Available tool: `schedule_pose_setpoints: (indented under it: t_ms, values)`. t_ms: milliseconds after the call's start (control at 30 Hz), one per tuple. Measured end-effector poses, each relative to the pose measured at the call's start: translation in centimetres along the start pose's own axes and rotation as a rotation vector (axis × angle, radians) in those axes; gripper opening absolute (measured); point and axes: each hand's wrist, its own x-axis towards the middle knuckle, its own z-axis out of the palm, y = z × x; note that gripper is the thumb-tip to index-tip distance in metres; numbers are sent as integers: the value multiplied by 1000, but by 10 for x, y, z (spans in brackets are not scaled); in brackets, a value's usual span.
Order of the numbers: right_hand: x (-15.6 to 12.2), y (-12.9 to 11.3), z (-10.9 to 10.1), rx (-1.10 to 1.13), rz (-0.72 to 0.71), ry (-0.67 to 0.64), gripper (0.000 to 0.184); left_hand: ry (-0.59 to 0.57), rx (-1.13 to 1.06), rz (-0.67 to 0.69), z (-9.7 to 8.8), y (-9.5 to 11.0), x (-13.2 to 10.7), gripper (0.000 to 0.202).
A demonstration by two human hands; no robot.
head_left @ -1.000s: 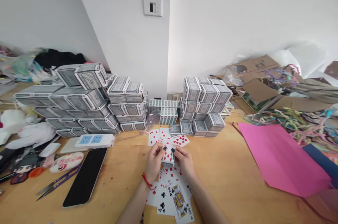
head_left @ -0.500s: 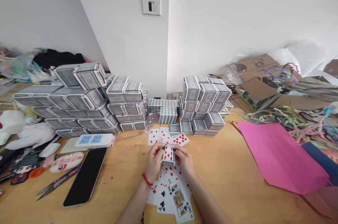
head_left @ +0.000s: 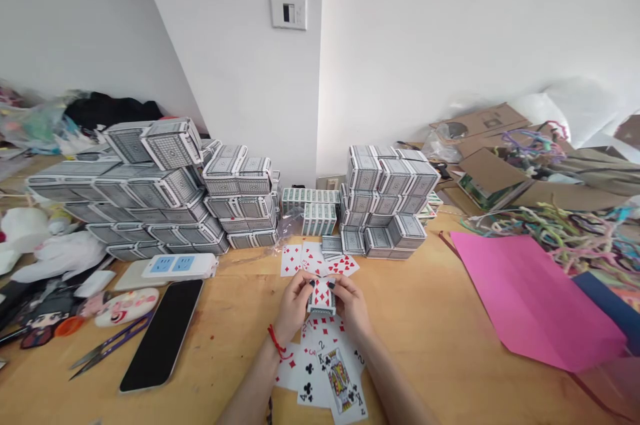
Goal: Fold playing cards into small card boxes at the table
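Note:
Between my two hands is a small block of playing cards (head_left: 321, 296), a red diamonds face on top and patterned card backs along its near side. My left hand (head_left: 295, 301), with a red string bracelet at the wrist, pinches its left edge. From the right, the thumb and fingers of my right hand (head_left: 351, 301) close on the other edge. Below the hands lie loose face-up cards, among them a king of clubs (head_left: 340, 381) and a four of clubs (head_left: 311, 378). Beyond them a few red cards (head_left: 293, 260) lie spread on the table.
Stacked blocks of folded cards stand at left (head_left: 165, 191) and right (head_left: 387, 195), with smaller green-edged blocks (head_left: 319, 218) between. A phone (head_left: 161, 335), scissors (head_left: 111, 347) and a power strip (head_left: 179, 267) lie left. At right are pink paper (head_left: 535, 298) and a cardboard box (head_left: 500, 171).
My hands and the card block have shifted very slightly right, and the block's patterned near side shows a little differently. The cards and stacks around them stay in place.

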Motion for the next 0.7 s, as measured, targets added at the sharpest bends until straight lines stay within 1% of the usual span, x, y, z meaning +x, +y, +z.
schedule_pose_setpoints:
  t_ms: [167,233,400,467,700]
  values:
    - [1,3,-1,15,-43,-10,15,63,39,22,-1,1,1,10]
    - [0,3,-1,32,-33,-18,12,47,28,28,-1,1,0,9]
    - [1,1,-1,73,4,-18,7,-56,-23,27,0,-4,-3,11]
    - [1,1,-2,67,14,-22,8,-57,-5,27,0,-5,-2,12]
    - [6,7,-7,66,27,-24,8,-6,138,96,-4,-5,-1,17]
